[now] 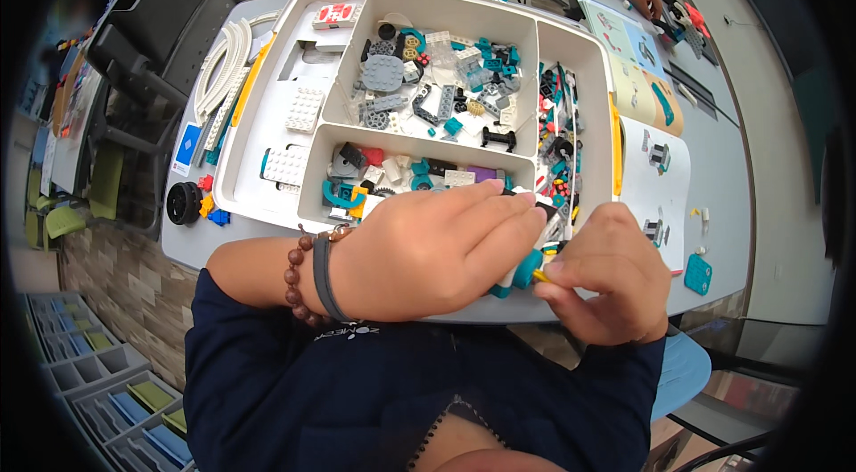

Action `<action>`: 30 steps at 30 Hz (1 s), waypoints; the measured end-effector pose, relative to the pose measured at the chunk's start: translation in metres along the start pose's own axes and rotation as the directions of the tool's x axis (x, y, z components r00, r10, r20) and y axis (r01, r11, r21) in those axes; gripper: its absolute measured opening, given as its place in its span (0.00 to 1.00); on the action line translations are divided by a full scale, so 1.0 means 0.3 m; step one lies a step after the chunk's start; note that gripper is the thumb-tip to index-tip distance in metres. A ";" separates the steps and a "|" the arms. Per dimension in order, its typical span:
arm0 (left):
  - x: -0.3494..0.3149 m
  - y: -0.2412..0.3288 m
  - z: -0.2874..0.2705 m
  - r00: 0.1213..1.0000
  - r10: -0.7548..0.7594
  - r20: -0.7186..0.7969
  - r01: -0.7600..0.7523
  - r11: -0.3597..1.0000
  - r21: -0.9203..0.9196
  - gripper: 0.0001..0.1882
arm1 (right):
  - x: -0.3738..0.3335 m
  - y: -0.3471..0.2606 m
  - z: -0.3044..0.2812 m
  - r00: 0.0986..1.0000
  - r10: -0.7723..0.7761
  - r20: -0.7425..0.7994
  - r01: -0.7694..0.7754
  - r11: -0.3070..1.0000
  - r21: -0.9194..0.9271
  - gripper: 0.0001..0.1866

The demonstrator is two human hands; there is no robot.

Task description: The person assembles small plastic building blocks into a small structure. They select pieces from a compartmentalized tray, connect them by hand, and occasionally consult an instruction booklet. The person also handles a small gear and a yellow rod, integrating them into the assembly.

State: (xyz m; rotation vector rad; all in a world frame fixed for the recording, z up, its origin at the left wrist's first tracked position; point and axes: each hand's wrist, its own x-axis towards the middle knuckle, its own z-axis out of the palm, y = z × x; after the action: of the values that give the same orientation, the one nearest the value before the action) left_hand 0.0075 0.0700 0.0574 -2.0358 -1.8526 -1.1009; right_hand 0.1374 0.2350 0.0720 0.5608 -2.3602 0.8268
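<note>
One teal pc (pixel 526 267) clamped in L hand (pixel 437 249); R hand (pixel 613 271) pinches yellow pin (pixel 540 276).

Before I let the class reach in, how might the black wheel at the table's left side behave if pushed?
The black wheel would likely roll if pushed along its round rim. Being near the edge of the table, it could drop off. The small yellow piece beside it might hinder a push that way.

The left hand (pixel 432 249) holds a teal piece (pixel 528 269) and the right hand (pixel 611 271) pinches a yellow rod (pixel 540 276).
</note>
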 end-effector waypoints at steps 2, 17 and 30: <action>0.000 -0.010 -0.011 0.998 -0.030 0.063 0.038 0.992 -0.119 0.25 | 0.011 0.010 -0.020 1.000 0.012 0.023 -0.013 0.999 0.037 0.16; 0.014 -0.118 -0.190 0.819 -0.559 -0.126 0.500 0.805 -0.321 0.20 | -0.009 0.287 -0.123 0.842 0.527 0.114 -0.476 0.825 -0.305 0.06; 0.005 -0.163 -0.246 0.870 -0.480 0.114 0.446 0.665 -0.599 0.35 | -0.014 0.362 -0.057 0.735 0.606 0.304 -0.408 0.754 -0.515 0.05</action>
State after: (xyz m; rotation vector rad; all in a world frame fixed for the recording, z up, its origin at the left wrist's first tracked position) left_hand -0.0665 0.0385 0.0942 -1.7747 -2.2724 -2.1173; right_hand 0.0875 0.3256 0.0340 -0.1396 -3.0921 0.3877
